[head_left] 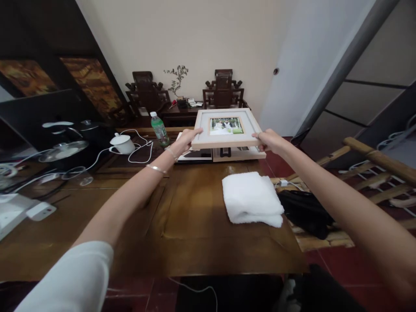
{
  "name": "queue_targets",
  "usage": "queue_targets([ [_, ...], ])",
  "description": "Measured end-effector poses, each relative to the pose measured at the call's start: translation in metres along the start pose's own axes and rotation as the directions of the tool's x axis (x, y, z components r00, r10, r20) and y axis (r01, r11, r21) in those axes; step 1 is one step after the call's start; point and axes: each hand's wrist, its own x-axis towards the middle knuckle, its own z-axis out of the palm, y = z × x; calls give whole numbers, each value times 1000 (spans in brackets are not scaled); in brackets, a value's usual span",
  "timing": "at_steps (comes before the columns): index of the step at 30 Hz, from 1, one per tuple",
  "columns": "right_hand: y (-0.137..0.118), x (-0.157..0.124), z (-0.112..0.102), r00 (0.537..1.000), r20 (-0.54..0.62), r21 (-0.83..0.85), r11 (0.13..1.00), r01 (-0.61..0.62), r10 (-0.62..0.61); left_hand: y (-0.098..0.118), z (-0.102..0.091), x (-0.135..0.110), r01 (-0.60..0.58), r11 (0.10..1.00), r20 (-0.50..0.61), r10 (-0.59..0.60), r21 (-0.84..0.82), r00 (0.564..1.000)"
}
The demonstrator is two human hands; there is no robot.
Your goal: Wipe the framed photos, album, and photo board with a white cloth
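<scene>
A light wooden picture frame point(245, 138) with a small photo in the middle is held level between both my hands, at the far end of the table. My left hand point(190, 138) closes on its left edge, and my right hand point(269, 139) grips its right edge. Below it lie another pale frame point(240, 157) and a dark, white-edged flat thing point(198, 155), both partly hidden. Nearer to me, a folded white towel point(251, 199) rests on the table.
The brown wooden table point(191, 216) carries a green-labelled bottle point(159, 130), a white lidded cup point(122, 144), a glass-lidded pot point(65, 151), a clear glass point(82, 177) and white cables at left. A black bag point(305, 210) lies on a bamboo seat at right.
</scene>
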Motion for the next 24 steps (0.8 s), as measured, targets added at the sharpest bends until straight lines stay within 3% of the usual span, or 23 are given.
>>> queue_targets([
  [3, 17, 28, 1, 996, -94, -78, 997, -19, 12, -8, 25, 25, -45, 968, -4, 47, 248, 999],
  [11, 59, 69, 11, 969, -248, -333, 939, -79, -6, -37, 75, 58, -98, 771, 8, 120, 629, 993],
  [18, 83, 82, 27, 974, -225, -428, 900, -81, -19, -61, 92, 58, -50, 614, -37, 129, 788, 991],
  [24, 96, 87, 27, 982, -187, -454, 888, -72, -16, -66, 93, 51, -61, 539, -36, 168, 840, 985],
])
